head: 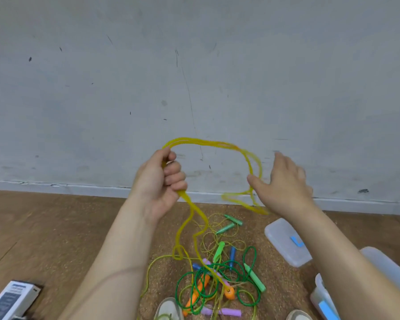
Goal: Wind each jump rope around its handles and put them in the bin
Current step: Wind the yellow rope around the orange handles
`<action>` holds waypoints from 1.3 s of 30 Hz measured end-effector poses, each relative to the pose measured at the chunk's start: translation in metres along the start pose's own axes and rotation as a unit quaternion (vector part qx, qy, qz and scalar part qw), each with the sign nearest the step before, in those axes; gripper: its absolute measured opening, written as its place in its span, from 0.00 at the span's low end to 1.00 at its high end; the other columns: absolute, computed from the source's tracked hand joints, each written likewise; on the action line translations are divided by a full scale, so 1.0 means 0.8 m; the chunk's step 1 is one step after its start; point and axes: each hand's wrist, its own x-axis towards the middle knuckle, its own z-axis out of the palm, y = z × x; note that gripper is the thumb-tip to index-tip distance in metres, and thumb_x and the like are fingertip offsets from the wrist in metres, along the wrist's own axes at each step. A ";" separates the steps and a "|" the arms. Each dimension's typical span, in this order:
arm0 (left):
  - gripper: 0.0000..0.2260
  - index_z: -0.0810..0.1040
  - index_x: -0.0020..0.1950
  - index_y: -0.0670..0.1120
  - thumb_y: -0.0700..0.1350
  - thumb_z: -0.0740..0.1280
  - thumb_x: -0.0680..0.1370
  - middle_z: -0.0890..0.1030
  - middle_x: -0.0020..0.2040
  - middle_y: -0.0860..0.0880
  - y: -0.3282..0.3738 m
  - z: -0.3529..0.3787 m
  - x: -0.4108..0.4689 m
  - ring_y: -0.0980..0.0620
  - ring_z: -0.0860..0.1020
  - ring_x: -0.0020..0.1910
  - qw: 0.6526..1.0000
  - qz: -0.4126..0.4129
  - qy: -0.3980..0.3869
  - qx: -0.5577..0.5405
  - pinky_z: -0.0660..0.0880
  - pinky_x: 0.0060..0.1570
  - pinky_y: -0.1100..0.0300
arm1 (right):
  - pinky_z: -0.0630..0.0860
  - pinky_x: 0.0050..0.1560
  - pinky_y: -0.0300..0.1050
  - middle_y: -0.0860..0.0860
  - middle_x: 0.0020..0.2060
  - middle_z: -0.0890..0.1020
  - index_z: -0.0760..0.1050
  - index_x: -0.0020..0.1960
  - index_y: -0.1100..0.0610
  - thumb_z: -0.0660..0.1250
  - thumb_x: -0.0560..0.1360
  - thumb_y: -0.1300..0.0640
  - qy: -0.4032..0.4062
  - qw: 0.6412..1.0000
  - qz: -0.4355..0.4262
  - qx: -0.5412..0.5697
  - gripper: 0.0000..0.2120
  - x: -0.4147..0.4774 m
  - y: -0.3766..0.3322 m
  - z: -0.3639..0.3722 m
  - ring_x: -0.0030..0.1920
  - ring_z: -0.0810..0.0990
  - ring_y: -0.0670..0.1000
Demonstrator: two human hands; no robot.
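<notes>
- My left hand [162, 181] is fisted on the yellow jump rope [217, 144], held up before the wall; its tail drops into the floor tangle [217, 278].
- Right hand [284, 181] is spread, gripping nothing — blurred loops could slide off.
- I judge the tail may snag the green rope [194, 287] — dragging the pile.
- Bin [383, 271] sits right, apart.

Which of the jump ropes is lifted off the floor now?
The yellow rope: the left hand grips it. The green rope lies on the floor.

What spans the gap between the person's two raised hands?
In the head view, yellow rope arches from the closed left hand to the open right hand.
</notes>
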 end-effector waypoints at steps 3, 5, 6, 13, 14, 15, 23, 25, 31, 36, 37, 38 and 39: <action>0.12 0.66 0.34 0.48 0.46 0.57 0.77 0.59 0.22 0.54 0.000 0.015 0.000 0.58 0.57 0.18 0.987 -0.006 -0.068 -0.144 0.55 0.20 0.66 | 0.73 0.56 0.49 0.54 0.52 0.81 0.76 0.56 0.51 0.68 0.76 0.51 -0.135 0.930 -0.072 0.334 0.10 -0.027 -0.035 0.002 0.56 0.79 0.54; 0.08 0.65 0.34 0.48 0.45 0.58 0.74 0.60 0.23 0.54 -0.001 0.020 0.000 0.57 0.58 0.19 0.976 0.005 -0.096 -0.196 0.57 0.20 0.66 | 0.73 0.51 0.50 0.53 0.48 0.83 0.77 0.54 0.49 0.71 0.74 0.50 -0.338 0.847 -0.099 0.398 0.10 -0.048 -0.053 0.025 0.50 0.81 0.53; 0.07 0.65 0.34 0.48 0.44 0.59 0.72 0.60 0.23 0.54 0.001 0.021 -0.001 0.57 0.58 0.19 0.971 0.017 -0.101 -0.217 0.58 0.20 0.65 | 0.72 0.50 0.49 0.53 0.46 0.83 0.77 0.53 0.49 0.71 0.74 0.52 -0.387 0.841 -0.135 0.353 0.09 -0.057 -0.057 0.037 0.47 0.80 0.51; 0.09 0.58 0.28 0.48 0.37 0.56 0.63 0.57 0.21 0.53 0.061 -0.043 -0.005 0.56 0.55 0.17 0.922 0.214 0.088 -0.310 0.55 0.16 0.64 | 0.69 0.39 0.42 0.45 0.26 0.78 0.76 0.30 0.51 0.69 0.74 0.54 -0.394 0.906 -0.152 0.015 0.14 -0.021 0.001 0.035 0.31 0.72 0.43; 0.09 0.58 0.30 0.49 0.37 0.56 0.64 0.57 0.21 0.53 0.065 -0.055 -0.005 0.56 0.55 0.18 0.920 0.227 0.127 -0.292 0.55 0.16 0.64 | 0.68 0.38 0.43 0.46 0.25 0.77 0.77 0.30 0.52 0.70 0.74 0.52 -0.368 0.920 -0.136 0.001 0.15 -0.012 0.013 0.030 0.30 0.71 0.44; 0.09 0.58 0.32 0.49 0.36 0.55 0.67 0.57 0.21 0.54 0.067 -0.064 -0.003 0.55 0.54 0.18 0.921 0.235 0.167 -0.262 0.54 0.16 0.65 | 0.68 0.37 0.44 0.49 0.25 0.77 0.78 0.30 0.54 0.71 0.74 0.50 -0.336 0.933 -0.126 0.007 0.15 -0.008 0.020 0.025 0.30 0.71 0.47; 0.31 0.78 0.43 0.40 0.64 0.48 0.80 0.82 0.43 0.39 0.032 -0.082 0.007 0.43 0.81 0.43 0.792 0.025 0.170 0.586 0.74 0.52 0.50 | 0.78 0.31 0.41 0.52 0.27 0.80 0.80 0.42 0.60 0.65 0.78 0.55 -0.171 0.850 -0.060 0.495 0.10 -0.027 -0.040 -0.020 0.29 0.82 0.50; 0.38 0.81 0.40 0.38 0.67 0.45 0.78 0.84 0.37 0.41 0.015 -0.066 -0.007 0.44 0.82 0.36 0.760 -0.051 0.091 0.642 0.73 0.45 0.55 | 0.80 0.30 0.40 0.52 0.27 0.80 0.80 0.43 0.60 0.65 0.78 0.54 -0.151 0.817 -0.038 0.555 0.10 -0.029 -0.053 -0.024 0.29 0.83 0.50; 0.20 0.80 0.37 0.42 0.53 0.59 0.81 0.78 0.29 0.49 0.010 -0.008 -0.040 0.53 0.73 0.28 0.889 0.163 -0.007 0.428 0.71 0.33 0.58 | 0.81 0.34 0.40 0.51 0.26 0.80 0.78 0.44 0.61 0.66 0.78 0.54 -0.133 0.767 0.022 0.627 0.11 -0.028 -0.067 -0.017 0.29 0.83 0.49; 0.26 0.71 0.63 0.54 0.60 0.73 0.69 0.75 0.62 0.52 -0.029 0.012 -0.049 0.60 0.77 0.53 0.824 0.083 -0.171 0.534 0.76 0.53 0.62 | 0.79 0.28 0.38 0.52 0.25 0.80 0.78 0.42 0.65 0.69 0.76 0.57 -0.121 0.745 0.046 0.654 0.10 -0.031 -0.069 -0.019 0.27 0.82 0.50; 0.32 0.66 0.66 0.58 0.61 0.74 0.66 0.71 0.65 0.53 -0.037 0.012 -0.047 0.59 0.74 0.58 0.789 0.120 -0.130 0.588 0.73 0.57 0.62 | 0.78 0.28 0.38 0.52 0.25 0.79 0.77 0.42 0.65 0.70 0.75 0.58 -0.113 0.744 0.054 0.656 0.10 -0.030 -0.068 -0.019 0.27 0.82 0.50; 0.37 0.62 0.69 0.59 0.62 0.75 0.65 0.68 0.65 0.53 -0.041 0.013 -0.044 0.57 0.71 0.60 0.754 0.191 -0.075 0.624 0.70 0.59 0.61 | 0.78 0.28 0.38 0.52 0.25 0.79 0.77 0.42 0.65 0.70 0.75 0.58 -0.105 0.741 0.064 0.660 0.10 -0.029 -0.067 -0.020 0.27 0.82 0.50; 0.37 0.63 0.69 0.58 0.61 0.76 0.64 0.67 0.62 0.53 -0.043 0.014 -0.042 0.55 0.70 0.60 0.720 0.282 -0.030 0.633 0.69 0.58 0.61 | 0.79 0.28 0.38 0.52 0.25 0.79 0.77 0.41 0.64 0.70 0.75 0.58 -0.099 0.736 0.073 0.666 0.10 -0.028 -0.064 -0.020 0.27 0.82 0.50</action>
